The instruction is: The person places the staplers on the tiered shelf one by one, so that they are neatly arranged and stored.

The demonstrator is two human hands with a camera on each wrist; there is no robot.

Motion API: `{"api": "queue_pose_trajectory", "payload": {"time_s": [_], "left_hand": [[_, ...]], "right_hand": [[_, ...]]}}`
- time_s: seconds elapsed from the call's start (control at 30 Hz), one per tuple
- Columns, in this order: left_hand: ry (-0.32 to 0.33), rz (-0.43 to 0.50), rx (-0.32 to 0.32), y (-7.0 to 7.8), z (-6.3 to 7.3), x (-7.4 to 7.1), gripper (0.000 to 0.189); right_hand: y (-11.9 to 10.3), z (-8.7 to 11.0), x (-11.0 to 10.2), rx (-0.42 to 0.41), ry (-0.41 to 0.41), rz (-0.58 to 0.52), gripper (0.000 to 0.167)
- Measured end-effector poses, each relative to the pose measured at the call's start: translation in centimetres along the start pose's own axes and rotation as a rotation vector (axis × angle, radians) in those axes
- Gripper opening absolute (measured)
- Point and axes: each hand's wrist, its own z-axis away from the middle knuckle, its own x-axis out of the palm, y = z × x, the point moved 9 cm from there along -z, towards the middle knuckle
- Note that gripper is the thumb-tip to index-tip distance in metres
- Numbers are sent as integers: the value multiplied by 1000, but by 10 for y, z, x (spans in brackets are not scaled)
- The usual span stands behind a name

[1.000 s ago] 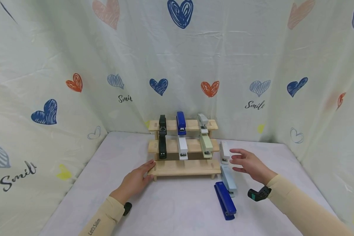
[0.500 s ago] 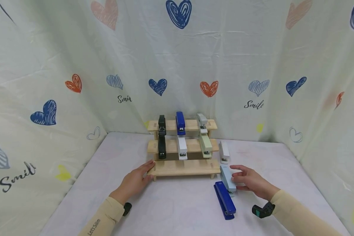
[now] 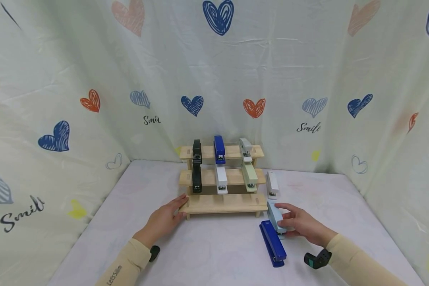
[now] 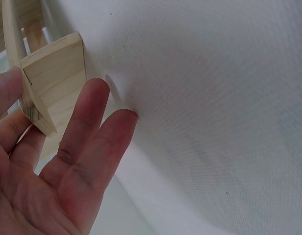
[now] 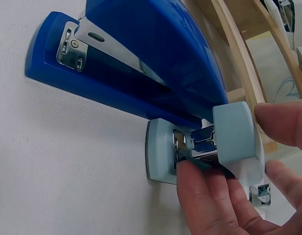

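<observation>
A light blue stapler [image 3: 273, 214] lies on the table beside the right end of a three-tier wooden rack [image 3: 225, 203]. My right hand [image 3: 305, 225] grips it from the right, with fingers on both sides of its upper arm [image 5: 234, 132] in the right wrist view. A dark blue stapler [image 3: 273, 243] sits just nearer to me, close against the light blue one. With my left hand [image 3: 163, 222] I hold the left end of the rack's lowest shelf. In the left wrist view, thumb and fingers take the shelf end [image 4: 36, 100] between them, two fingers stretched out.
A white stapler [image 3: 272, 185] stands on the table right of the rack. On the top tier are a black stapler [image 3: 197, 151], a blue one [image 3: 219, 149] and a grey one [image 3: 246, 149]. The middle tier bears black [image 3: 197, 178], white [image 3: 221, 178] and pale green [image 3: 250, 176] staplers.
My right hand has come from beside the white stapler towards me to the light blue stapler, and its fingers have closed on it. The left hand stays on the rack.
</observation>
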Motion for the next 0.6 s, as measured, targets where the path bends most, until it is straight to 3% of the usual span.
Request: {"api": "queue_pose_trajectory", "payload": {"time_s": [0.6], "left_hand": [[4,-5,2,1,2,-1,54]], "right_hand": [[3,-1,5,1,-19,-98,73]]}}
